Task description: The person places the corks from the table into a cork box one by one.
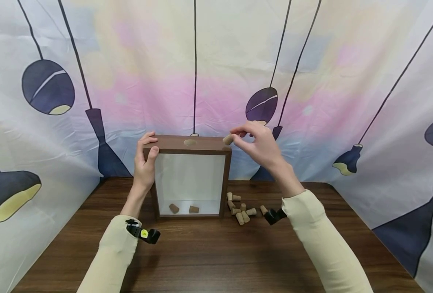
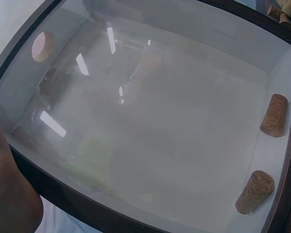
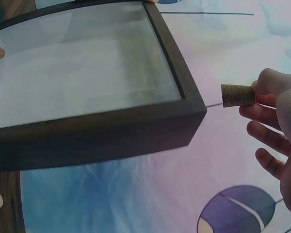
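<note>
A brown wooden box frame [image 1: 226, 185] with a clear front stands upright on the table, a round hole [image 1: 190, 142] in its top. My left hand [image 1: 145, 160] grips its upper left corner, thumb in front and fingers over the top. Between thumb and fingertips, my right hand [image 1: 262, 142] pinches a cork stopper [image 3: 238, 95] near the box's upper right corner. The right wrist view shows that cork apart from the frame. Two corks lie inside on the box floor, one cork [image 2: 255, 192] toward the left and another cork [image 2: 274, 115] nearer the middle.
Several loose corks [image 1: 241, 217] lie in a pile on the wooden table [image 1: 201, 252], just right of the box. A single cork [image 1: 263, 209] lies a little farther right, by the right wrist camera. A printed cloth [image 1: 216, 81] hangs behind the table.
</note>
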`<state>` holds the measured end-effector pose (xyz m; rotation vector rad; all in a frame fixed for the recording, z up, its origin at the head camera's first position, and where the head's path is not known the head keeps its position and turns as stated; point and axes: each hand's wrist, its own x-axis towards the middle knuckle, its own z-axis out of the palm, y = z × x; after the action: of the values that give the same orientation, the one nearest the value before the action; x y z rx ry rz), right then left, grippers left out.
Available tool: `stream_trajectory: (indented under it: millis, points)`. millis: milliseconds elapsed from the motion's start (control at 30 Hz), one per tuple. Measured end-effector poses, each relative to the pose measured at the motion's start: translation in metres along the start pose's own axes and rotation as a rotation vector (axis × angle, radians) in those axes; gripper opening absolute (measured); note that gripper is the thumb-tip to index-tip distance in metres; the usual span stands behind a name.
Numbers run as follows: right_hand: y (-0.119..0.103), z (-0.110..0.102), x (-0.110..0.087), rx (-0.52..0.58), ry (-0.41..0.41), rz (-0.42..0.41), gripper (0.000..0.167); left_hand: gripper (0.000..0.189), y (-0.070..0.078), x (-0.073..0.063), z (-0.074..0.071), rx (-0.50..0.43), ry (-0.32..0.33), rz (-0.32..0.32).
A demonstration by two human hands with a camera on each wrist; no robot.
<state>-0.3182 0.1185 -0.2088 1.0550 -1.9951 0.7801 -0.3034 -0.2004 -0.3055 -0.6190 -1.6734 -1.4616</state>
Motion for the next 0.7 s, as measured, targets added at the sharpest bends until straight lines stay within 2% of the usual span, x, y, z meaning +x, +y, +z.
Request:
stream_trajectory:
  millis: [467, 700]
  points:
    - [-0.018, 0.033, 0.026, -0.032, -0.102, -0.068, 0.016, 0.038, 0.0, 0.0, 0.001, 0.017, 0.004, 0.008]
    - [-0.027, 0.049, 0.032, -0.046, -0.189, -0.006, 0.018, 0.039, 0.0, -0.001, 0.0, 0.015, 0.004, 0.016]
